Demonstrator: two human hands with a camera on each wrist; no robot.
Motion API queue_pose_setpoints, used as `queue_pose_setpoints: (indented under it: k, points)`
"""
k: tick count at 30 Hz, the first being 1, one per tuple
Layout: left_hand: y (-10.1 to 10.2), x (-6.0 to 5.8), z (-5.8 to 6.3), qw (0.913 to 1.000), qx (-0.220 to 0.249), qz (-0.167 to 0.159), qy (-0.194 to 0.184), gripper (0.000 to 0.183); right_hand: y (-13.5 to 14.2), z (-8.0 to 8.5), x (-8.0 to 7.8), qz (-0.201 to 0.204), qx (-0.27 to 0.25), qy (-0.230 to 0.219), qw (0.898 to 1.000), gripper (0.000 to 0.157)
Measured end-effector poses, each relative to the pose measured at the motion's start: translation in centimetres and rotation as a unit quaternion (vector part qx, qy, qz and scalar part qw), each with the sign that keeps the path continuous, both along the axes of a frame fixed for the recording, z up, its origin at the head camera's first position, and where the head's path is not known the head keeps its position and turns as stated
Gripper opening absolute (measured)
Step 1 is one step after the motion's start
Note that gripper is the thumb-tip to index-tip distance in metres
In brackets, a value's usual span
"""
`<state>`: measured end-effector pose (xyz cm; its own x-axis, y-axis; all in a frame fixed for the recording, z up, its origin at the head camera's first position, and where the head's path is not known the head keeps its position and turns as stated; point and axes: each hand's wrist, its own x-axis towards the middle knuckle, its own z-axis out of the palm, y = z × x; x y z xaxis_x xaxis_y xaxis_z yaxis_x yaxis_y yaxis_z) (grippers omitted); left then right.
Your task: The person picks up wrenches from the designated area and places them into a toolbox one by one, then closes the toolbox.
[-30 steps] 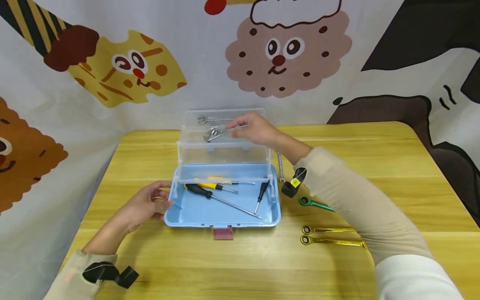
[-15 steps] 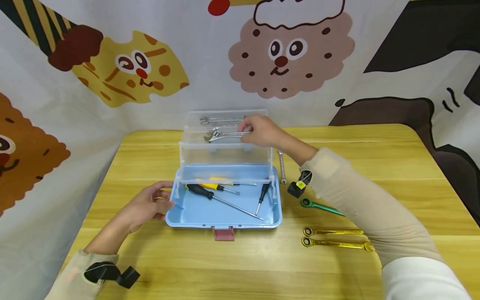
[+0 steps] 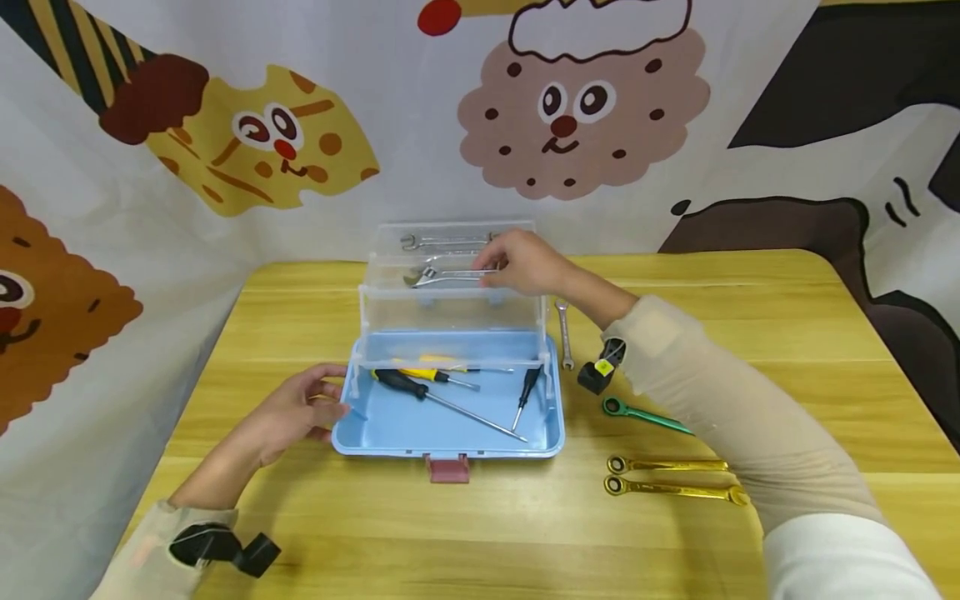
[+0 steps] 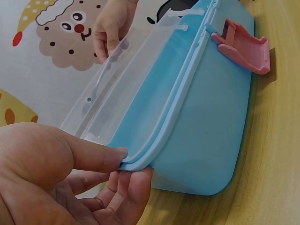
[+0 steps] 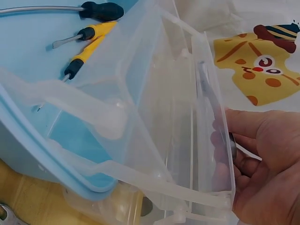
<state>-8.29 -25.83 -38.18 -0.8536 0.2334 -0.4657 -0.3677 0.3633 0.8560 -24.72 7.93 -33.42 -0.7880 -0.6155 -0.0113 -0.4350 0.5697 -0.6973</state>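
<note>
My right hand (image 3: 525,262) holds the handle end of an adjustable wrench (image 3: 450,275), which lies low in a clear tray (image 3: 450,310) of the raised toolbox insert. Between thumb and fingers, in the right wrist view, a bit of dark metal shows; the tray wall partly hides the fingers. Behind it an open-end wrench (image 3: 442,242) lies in the rear tray. My left hand (image 4: 93,173) pinches the left rim of the blue toolbox (image 4: 201,126), thumb on top and fingers beneath. Inside the box are a long black screwdriver (image 3: 401,382), yellow-handled ones (image 3: 423,374) and a small black one (image 3: 527,385).
Right of the toolbox lie a silver wrench (image 3: 565,335), a green ratchet wrench (image 3: 645,414) and two gold wrenches (image 3: 667,465), partly under the right forearm. A pink latch (image 3: 447,470) hangs at the box front. A printed curtain (image 3: 420,150) stands behind the table.
My right hand has moved slightly right and lowered the adjustable wrench from a tilt to nearly level in the tray. My left hand stays on the toolbox rim.
</note>
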Motion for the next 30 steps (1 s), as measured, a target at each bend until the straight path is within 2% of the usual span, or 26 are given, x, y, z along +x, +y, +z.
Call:
queue_pose_setpoints:
  k: [12,23,30]
  points:
    - [0.1,-0.1,0.1,1.0,-0.004,-0.001,-0.002,0.06,0.1,0.3,0.1,0.021,0.031,-0.005,0.999,0.019]
    - [0.1,0.0,0.1,1.0,-0.001,-0.002,0.0,0.06,0.6,0.0,0.7,0.037,0.037,0.047,0.998,0.019]
    - [0.0,0.0,0.0,1.0,0.002,-0.004,0.0,0.06,1.8,0.0,1.8,0.02,0.035,0.096,0.995,0.026]
